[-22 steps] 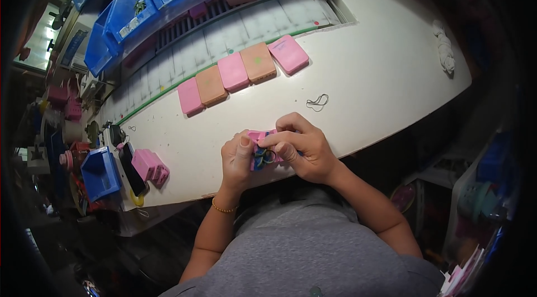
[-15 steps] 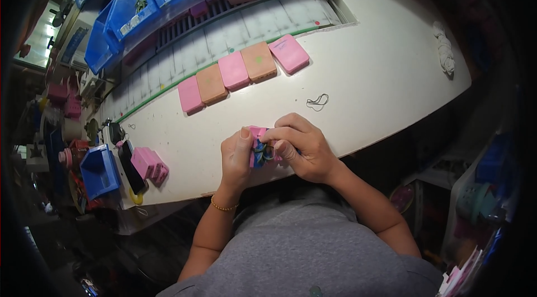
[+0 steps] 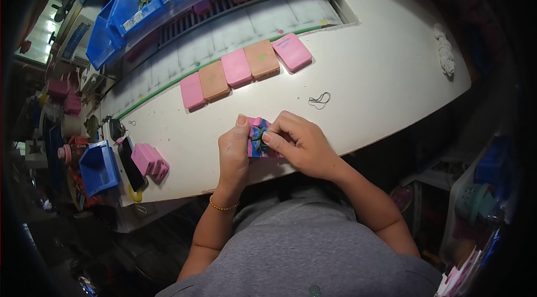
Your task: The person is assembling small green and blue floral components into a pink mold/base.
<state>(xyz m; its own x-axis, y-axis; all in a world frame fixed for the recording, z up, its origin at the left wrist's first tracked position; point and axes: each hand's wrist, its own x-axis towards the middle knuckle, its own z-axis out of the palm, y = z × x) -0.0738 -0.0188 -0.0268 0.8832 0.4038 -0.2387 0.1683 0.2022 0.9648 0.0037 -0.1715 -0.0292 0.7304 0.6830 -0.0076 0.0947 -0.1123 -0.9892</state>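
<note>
Close to the table's front edge, my left hand [image 3: 234,149] is closed around the side of a pink mould-like block [image 3: 254,121], its thumb along the edge. The block's upper face has a blue area [image 3: 257,147] with a dark green looped piece [image 3: 259,136] on it. My right hand [image 3: 299,143] is closed in a pinch, thumb and forefinger at the right side of that dark piece. The fingertips hide part of the piece and the block's right side.
Ahead lies a row of pink [image 3: 237,67] and tan blocks [image 3: 262,59] beside a belt [image 3: 224,41] with a green edge. Thin wire loops [image 3: 320,100] lie to the right. Stacked pink blocks [image 3: 146,158] and a blue bin [image 3: 99,168] stand left; blue bins [image 3: 134,9] hang above the belt.
The pink block has tipped so that more of its face shows. My right fingers have drawn together at the dark piece. Marks on the belt have shifted left.
</note>
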